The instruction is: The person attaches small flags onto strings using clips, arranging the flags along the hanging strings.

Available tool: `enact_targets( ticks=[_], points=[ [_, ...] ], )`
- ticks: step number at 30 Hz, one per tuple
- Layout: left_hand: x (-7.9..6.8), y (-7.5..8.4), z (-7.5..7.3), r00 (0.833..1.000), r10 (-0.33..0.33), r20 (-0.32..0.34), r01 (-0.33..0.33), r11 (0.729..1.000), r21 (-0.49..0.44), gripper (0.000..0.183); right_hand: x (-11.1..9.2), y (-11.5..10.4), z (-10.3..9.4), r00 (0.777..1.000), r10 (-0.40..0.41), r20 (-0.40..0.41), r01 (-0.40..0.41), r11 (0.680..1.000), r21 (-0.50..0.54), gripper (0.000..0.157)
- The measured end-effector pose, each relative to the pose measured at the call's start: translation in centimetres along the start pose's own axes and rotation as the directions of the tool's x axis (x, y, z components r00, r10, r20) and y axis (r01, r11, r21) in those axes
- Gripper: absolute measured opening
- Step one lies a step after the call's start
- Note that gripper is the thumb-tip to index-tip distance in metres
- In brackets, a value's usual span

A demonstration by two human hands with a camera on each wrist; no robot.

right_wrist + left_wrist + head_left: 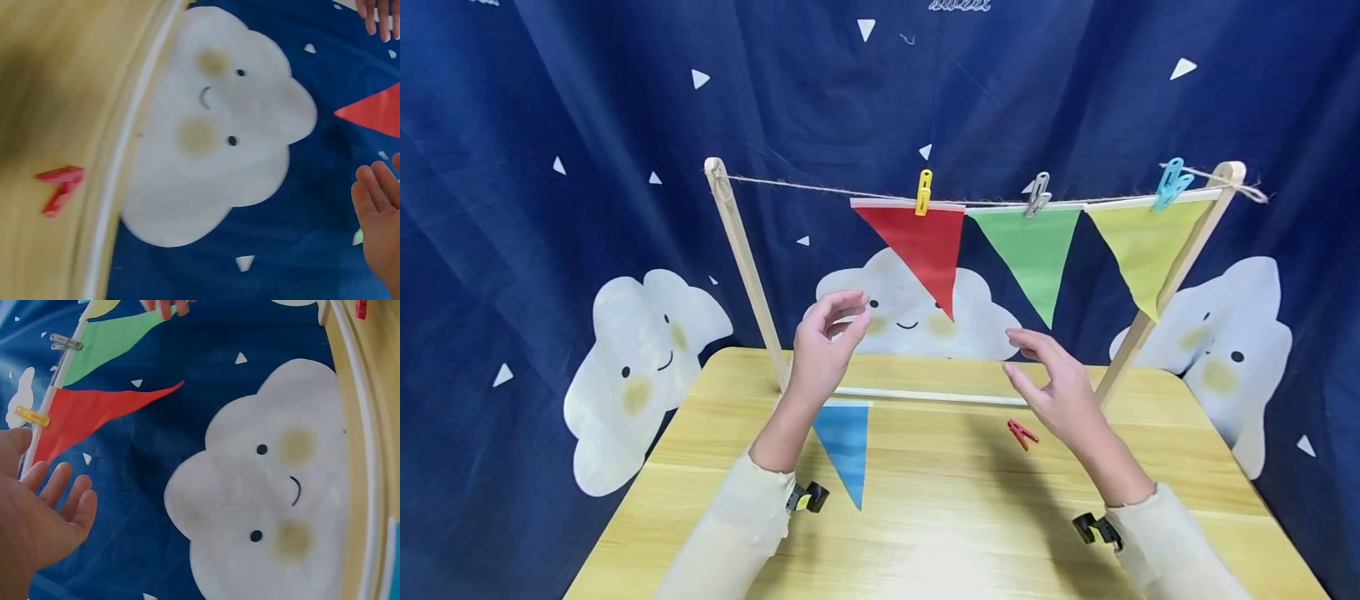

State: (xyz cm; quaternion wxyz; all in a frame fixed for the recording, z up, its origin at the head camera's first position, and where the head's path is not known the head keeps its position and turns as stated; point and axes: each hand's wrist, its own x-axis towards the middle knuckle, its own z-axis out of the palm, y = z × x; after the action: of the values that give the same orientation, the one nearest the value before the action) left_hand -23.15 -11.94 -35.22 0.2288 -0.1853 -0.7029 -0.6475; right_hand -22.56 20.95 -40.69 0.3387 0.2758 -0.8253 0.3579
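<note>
My left hand [827, 342] is raised over the table's far side, its fingers loosely bent and holding nothing. Opposite it, my right hand [1056, 387] hovers in the air, also holding nothing. A blue triangular flag [846, 446] lies on the table below the left hand. Below and left of the right hand lies a red clothespin [1022, 434]. On the string [805, 185] hang a red flag [925, 246] under a yellow clothespin [923, 193], a green flag [1033, 250] under a grey clothespin [1037, 195], and a yellow flag [1150, 242] under a blue clothespin [1170, 185].
Two wooden posts, one at left [747, 267] and one at right [1180, 275], carry the string. A white bar [925, 396] runs low between them across the wooden table [940, 500]. Behind hangs a dark blue curtain [625, 108] with cloud faces.
</note>
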Motion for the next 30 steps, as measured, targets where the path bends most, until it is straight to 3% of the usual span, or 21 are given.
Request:
enact_targets(
  ticks=[6,16,30],
  points=[
    [-1.0,-1.4,-0.4,0.999,-0.053,0.008,0.053,0.999,0.005,0.034,-2.2,1.5,0.4,0.999,0.034,0.025,-0.033,0.998,-0.046,0.048],
    [-2.4,-3.6,-1.2,0.991,-0.125,0.053,0.118,0.986,0.114,0.038,-5.4,3.5,1.2,0.982,0.157,0.102,-0.148,0.985,-0.094,0.045],
    [-4.1,-7.4,-2.3,0.957,-0.282,0.069,0.266,0.947,0.180,0.041,-8.0,5.9,2.1,0.945,0.258,0.201,-0.225,0.959,-0.173,0.051]
  ],
)
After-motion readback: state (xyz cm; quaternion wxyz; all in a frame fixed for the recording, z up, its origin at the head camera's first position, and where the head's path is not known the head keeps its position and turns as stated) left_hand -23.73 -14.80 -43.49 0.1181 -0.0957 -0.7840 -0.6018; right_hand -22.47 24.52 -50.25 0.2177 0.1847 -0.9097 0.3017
